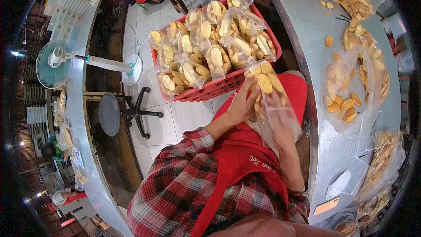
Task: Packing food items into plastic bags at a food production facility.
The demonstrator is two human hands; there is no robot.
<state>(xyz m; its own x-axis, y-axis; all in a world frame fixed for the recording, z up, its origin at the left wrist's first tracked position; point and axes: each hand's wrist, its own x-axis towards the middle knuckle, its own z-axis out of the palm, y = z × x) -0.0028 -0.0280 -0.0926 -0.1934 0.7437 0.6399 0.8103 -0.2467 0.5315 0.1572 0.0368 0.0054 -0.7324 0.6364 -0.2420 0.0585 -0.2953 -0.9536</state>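
Note:
A clear plastic bag of oval baked slices (265,84) rests over my lap, on the red apron (236,158). My left hand (242,100) grips the bag's side near its filled end. My right hand (279,121) is around the other side, partly seen through the plastic, with its fingers on the bag. The bag's loose, unfilled plastic hangs toward me. Just beyond my hands stands a red plastic crate (210,94), heaped with several similar filled bags (215,56).
At right, a metal table (292,10) holds an opened large bag with loose slices (347,103), more bags and a phone (326,206). At left are a standing fan (98,62), a wheeled stool (110,114) and another metal table (77,131). People are beyond the crate and far left.

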